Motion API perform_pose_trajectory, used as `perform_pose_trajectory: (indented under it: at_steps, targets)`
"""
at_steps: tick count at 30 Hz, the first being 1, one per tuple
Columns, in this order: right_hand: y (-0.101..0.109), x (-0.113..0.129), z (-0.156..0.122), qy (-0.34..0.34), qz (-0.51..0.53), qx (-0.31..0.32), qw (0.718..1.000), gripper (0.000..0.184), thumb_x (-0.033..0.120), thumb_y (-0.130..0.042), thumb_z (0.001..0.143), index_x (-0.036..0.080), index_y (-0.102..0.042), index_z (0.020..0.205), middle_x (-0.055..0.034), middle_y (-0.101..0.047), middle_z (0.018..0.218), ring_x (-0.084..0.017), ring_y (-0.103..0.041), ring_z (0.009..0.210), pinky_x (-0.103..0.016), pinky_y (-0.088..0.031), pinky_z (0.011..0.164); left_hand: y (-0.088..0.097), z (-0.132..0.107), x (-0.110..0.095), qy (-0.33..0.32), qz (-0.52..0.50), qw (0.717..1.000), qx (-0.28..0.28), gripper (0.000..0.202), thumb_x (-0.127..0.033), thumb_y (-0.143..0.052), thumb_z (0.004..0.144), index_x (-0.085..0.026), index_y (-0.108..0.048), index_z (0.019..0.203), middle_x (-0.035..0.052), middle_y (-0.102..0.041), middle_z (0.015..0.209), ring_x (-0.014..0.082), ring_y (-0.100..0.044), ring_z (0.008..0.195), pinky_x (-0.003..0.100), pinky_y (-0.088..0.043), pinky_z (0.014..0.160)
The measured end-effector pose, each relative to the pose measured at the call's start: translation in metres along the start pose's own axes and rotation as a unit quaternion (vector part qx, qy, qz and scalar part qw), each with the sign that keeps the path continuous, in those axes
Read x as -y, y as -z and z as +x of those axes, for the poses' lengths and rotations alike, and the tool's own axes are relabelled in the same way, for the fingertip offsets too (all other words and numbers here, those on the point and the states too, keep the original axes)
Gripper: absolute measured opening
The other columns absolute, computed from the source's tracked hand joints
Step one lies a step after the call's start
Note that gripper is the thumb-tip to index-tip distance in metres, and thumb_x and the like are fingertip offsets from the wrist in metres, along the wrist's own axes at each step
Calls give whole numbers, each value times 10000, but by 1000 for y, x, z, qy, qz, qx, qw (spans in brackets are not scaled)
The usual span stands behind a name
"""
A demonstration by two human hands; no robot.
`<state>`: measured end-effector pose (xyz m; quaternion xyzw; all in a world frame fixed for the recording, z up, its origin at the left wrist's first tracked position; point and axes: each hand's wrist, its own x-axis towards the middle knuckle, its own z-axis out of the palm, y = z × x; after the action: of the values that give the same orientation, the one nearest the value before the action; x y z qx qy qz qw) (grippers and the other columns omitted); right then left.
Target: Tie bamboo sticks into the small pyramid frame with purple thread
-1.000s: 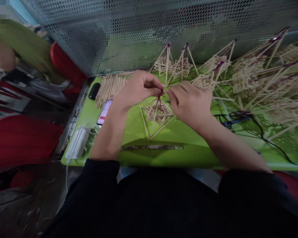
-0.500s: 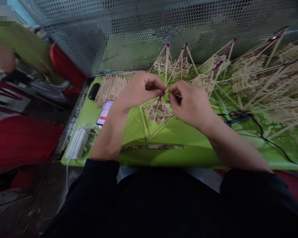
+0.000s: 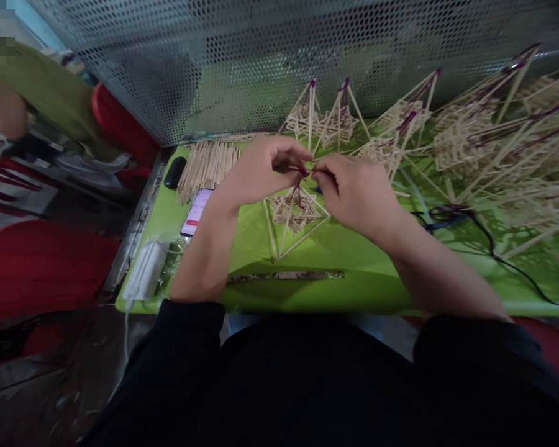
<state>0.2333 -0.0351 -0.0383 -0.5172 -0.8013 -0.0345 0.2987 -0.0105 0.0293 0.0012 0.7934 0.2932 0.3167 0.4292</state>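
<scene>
In front of me on the green table is a small frame of thin wooden sticks (image 3: pixel 294 211), stacked in a star-like lattice with longer sticks rising to a peak. Purple string (image 3: pixel 300 194) runs up from the lattice to that peak. My left hand (image 3: pixel 265 171) pinches the string there between thumb and fingertips. Just to the right, my right hand (image 3: pixel 361 192) has thumb and forefinger pressed together on what looks like the string's end. The two sets of fingertips almost meet, and they partly hide the knotted part.
Several finished-looking stick frames (image 3: pixel 466 143) crowd the right and back. Loose sticks (image 3: pixel 209 162), a phone (image 3: pixel 198 211), a black case (image 3: pixel 175 172) and a white power strip (image 3: pixel 145 268) lie left. A black cable (image 3: pixel 494 248) crosses the right. Perforated metal (image 3: pixel 261 62) stands behind; a person (image 3: pixel 51 99) is far left.
My right fingertips have closed together and shifted slightly left, nearer my left fingertips. My left hand keeps its pinch at the peak, and the frame sits almost where it was.
</scene>
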Motion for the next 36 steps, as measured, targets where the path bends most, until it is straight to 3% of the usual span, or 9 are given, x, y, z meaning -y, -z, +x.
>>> perform_pose_trajectory:
  at_steps: [3, 6, 17, 23, 27, 31, 36]
  targets:
    - [3, -1, 2, 8, 32, -4, 999, 147, 249, -607, 1127, 239, -752, 1148, -135, -853, 1042, -284, -724, 848, -424, -481, 739, 5, -2, 0, -6, 25, 1000, -17, 243, -41, -894, 1007, -195, -878, 1195, 33, -941, 1158, 213, -859, 1093, 411, -733, 1023]
    - [6, -2, 2, 14, 53, -1, 998, 144, 206, -627, 1098, 262, -723, 1188, -135, -839, 1108, -301, -749, 929, -442, -535, 802, 8, -2, 4, -13, 30, 999, -13, 173, -115, -956, 1016, -191, -861, 1138, 34, -917, 1072, 223, -849, 1010, 440, -722, 966]
    - [7, -3, 3, 13, 49, 7, 999, 169, 203, -583, 1119, 264, -739, 1140, -129, -840, 1114, -295, -742, 933, -446, -531, 806, 3, -1, 0, -15, 77, 997, -27, 86, -113, -923, 1017, -195, -929, 1041, 35, -934, 994, 249, -874, 968, 430, -728, 927]
    - [7, -5, 1, 12, 38, 5, 999, 213, 265, -580, 1155, 265, -792, 1161, -129, -856, 1095, -296, -734, 905, -444, -526, 770, 0, 2, 9, -36, 32, 999, 3, 157, -138, -925, 972, -226, -932, 1101, 71, -948, 1119, 260, -916, 1067, 438, -760, 1023]
    - [7, -6, 2, 13, 27, 11, 999, 254, 297, -555, 1185, 260, -807, 1188, -124, -864, 1093, -278, -721, 860, -436, -508, 747, -1, 5, 14, -9, 2, 1000, 16, 213, -204, -994, 933, -224, -895, 1120, 86, -941, 1163, 268, -917, 1123, 441, -764, 1077]
    - [9, -3, 2, 1, 27, 16, 1000, 232, 306, -569, 1195, 262, -796, 1196, -124, -871, 1103, -290, -750, 880, -448, -514, 770, -2, 10, 22, 16, -8, 1000, 18, 278, -273, -1046, 904, -233, -861, 1108, 73, -924, 1112, 277, -925, 1114, 427, -767, 1047]
    - [15, 1, 1, 0, 45, -3, 999, 208, 281, -589, 1166, 294, -796, 1147, -102, -870, 1049, -307, -777, 910, -472, -552, 812, -2, 15, 34, 13, -28, 999, 20, 326, -234, -1029, 849, -248, -849, 1120, 65, -920, 1139, 273, -918, 1096, 415, -753, 996]
